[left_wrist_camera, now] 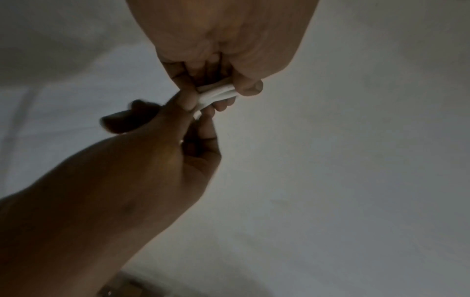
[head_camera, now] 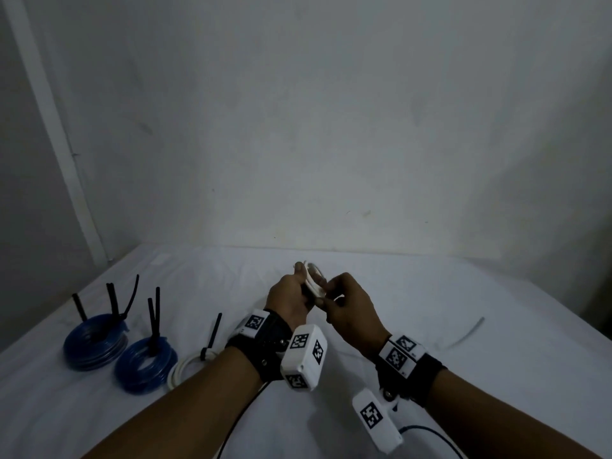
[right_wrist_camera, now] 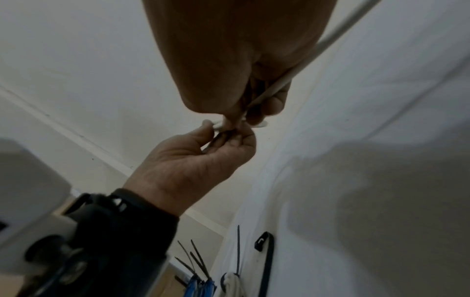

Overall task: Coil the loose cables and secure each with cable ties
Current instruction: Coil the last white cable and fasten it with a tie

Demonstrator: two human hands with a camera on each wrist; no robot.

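Above the middle of the white-sheeted table (head_camera: 430,293), my left hand (head_camera: 306,279) grips a small coil of white cable (head_camera: 313,276), thumb on top. My right hand (head_camera: 326,301) meets it from the right and pinches a strand of the same cable. In the left wrist view my left fingers (left_wrist_camera: 250,88) clamp the white loops (left_wrist_camera: 218,94) while the right hand (left_wrist_camera: 188,102) presses against them. In the right wrist view the cable's free length (right_wrist_camera: 330,36) runs past my right palm to the fingers. Its loose tail (head_camera: 470,329) lies on the sheet at the right.
Two blue coils (head_camera: 96,342) (head_camera: 145,362) bound with black ties stand at the left, and a tied white coil (head_camera: 185,366) lies beside them. A loose black cable tie (right_wrist_camera: 267,261) lies on the sheet near these. A wall rises right behind the table.
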